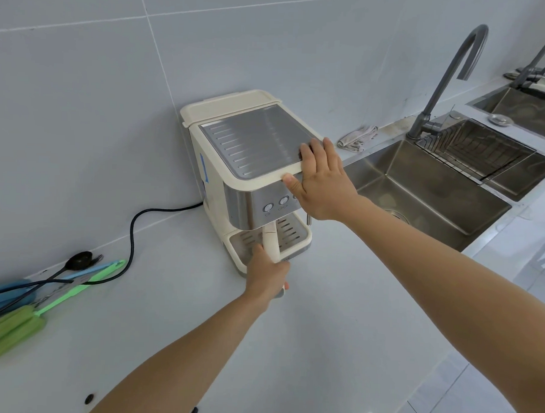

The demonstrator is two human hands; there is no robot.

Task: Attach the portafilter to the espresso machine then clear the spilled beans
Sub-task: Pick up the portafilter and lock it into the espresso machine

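A cream and steel espresso machine (245,153) stands on the pale counter against the tiled wall. My left hand (267,272) grips the cream handle of the portafilter (269,240), which runs up under the machine's front; its head is hidden beneath the machine. My right hand (320,180) lies flat on the machine's top right corner, fingers on the steel top plate and thumb on the front rim. Two dark beans (89,398) lie on the counter near the bottom edge.
A black power cord (134,229) runs left from the machine to a wall plug. Green and blue brushes (45,309) lie at the left. A steel sink (420,193) with a tall tap (445,82), a rack and a grey cloth (357,138) is to the right.
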